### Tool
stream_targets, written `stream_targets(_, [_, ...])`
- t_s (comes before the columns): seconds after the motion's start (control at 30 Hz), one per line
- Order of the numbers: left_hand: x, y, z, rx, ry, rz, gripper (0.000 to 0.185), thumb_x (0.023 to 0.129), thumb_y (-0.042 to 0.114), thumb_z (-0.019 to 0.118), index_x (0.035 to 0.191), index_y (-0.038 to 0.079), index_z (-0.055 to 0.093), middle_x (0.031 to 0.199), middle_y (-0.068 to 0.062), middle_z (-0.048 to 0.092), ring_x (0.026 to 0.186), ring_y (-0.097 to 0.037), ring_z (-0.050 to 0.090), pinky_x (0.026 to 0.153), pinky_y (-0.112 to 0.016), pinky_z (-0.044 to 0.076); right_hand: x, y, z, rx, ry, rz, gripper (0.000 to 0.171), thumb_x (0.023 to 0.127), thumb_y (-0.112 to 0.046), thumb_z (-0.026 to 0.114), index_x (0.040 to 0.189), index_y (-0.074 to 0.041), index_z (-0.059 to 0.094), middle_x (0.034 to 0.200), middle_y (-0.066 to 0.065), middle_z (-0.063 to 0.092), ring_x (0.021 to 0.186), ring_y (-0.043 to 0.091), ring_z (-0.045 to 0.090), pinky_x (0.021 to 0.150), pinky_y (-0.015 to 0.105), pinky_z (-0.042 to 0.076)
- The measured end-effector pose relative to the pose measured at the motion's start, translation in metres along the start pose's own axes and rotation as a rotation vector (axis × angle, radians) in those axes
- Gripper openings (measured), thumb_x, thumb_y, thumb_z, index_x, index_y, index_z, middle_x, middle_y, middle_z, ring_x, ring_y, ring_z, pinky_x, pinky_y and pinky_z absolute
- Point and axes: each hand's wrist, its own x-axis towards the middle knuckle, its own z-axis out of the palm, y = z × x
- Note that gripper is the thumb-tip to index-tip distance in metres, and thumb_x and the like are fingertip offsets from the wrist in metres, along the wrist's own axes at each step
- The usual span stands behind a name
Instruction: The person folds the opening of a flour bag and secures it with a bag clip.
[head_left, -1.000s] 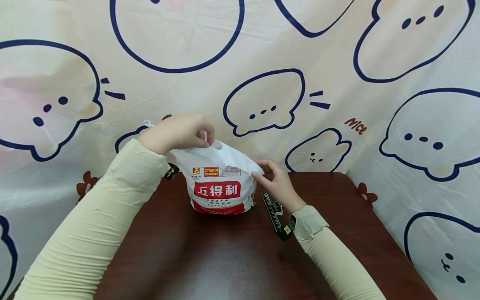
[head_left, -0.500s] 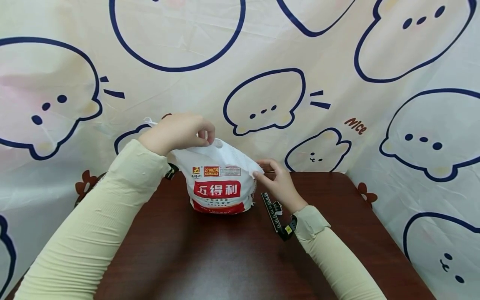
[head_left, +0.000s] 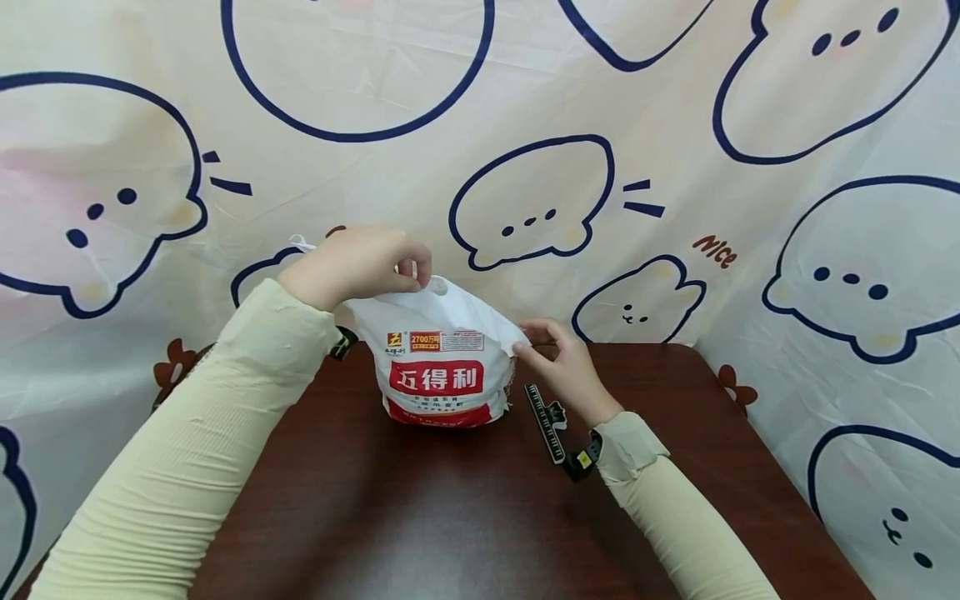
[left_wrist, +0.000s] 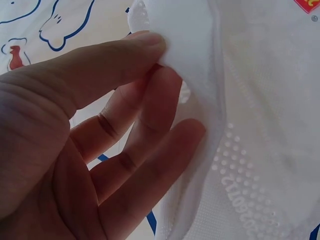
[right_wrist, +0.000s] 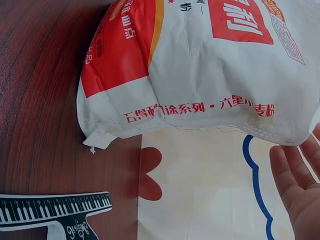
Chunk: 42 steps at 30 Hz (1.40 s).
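Both arms in pale sleeves reach forward. The left grip [head_left: 360, 265] is raised, thumb and fingers pinched together; the right grip [head_left: 564, 368] sits lower, fingertips pinching.

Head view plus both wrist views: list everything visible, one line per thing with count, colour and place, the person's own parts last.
flour bag: one, white with red label and Chinese lettering, standing at the back of the table.
clip: one, black with white piano-key print, lying right of the bag by the right wrist.
table: one, dark reddish-brown wood, under the bag.
backdrop cloth: one, cream with navy cartoon outlines, behind and around the table.
sleeves: two, pale yellow, on both forearms.
left hand: pinches the bag's top left edge.
right hand: pinches the bag's right upper corner.
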Motion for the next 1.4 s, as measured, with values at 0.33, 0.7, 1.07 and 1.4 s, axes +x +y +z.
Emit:
stream_targets(0.33, [-0.003, -0.002, 0.003, -0.014, 0.022, 0.018, 0.010, 0.095, 0.009, 0.067, 0.100, 0.014, 0.074, 0.101, -0.011, 0.070, 0.091, -0.030, 0.064, 0.077, -0.047, 0.058, 0.005, 0.032, -0.001, -0.026, 0.028, -0.028, 0.037, 0.096, -0.011, 0.070, 0.130, 0.001, 0.061, 0.120, 0.018, 0.062, 0.109, 0.032, 0.061, 0.097, 0.050, 0.052])
stream_targets(0.7, [-0.004, -0.003, 0.003, -0.017, 0.020, 0.013, 0.011, 0.095, 0.010, 0.067, 0.102, 0.014, 0.074, 0.103, -0.012, 0.070, 0.092, -0.031, 0.064, 0.077, -0.047, 0.058, 0.000, 0.039, -0.005, -0.066, 0.037, -0.053, 0.032, 0.095, -0.017, 0.073, 0.125, -0.006, 0.065, 0.114, 0.011, 0.066, 0.104, 0.024, 0.064, 0.093, 0.045, 0.055])
stream_targets(1.07, [-0.003, -0.003, 0.004, -0.007, 0.023, 0.009, 0.010, 0.095, 0.011, 0.066, 0.101, 0.015, 0.073, 0.102, -0.012, 0.070, 0.091, -0.031, 0.064, 0.076, -0.047, 0.058, -0.002, 0.046, -0.010, -0.105, 0.025, -0.033, 0.029, 0.096, -0.021, 0.072, 0.123, -0.009, 0.067, 0.113, 0.014, 0.067, 0.102, 0.021, 0.064, 0.092, 0.039, 0.055])
stream_targets(1.4, [-0.005, -0.002, 0.003, -0.023, 0.025, 0.012, 0.010, 0.095, 0.011, 0.068, 0.102, 0.015, 0.074, 0.102, -0.012, 0.070, 0.091, -0.031, 0.064, 0.077, -0.047, 0.058, -0.004, 0.054, -0.015, -0.175, 0.053, 0.030, 0.030, 0.096, -0.018, 0.072, 0.123, -0.006, 0.067, 0.116, 0.010, 0.066, 0.105, 0.025, 0.063, 0.093, 0.045, 0.054])
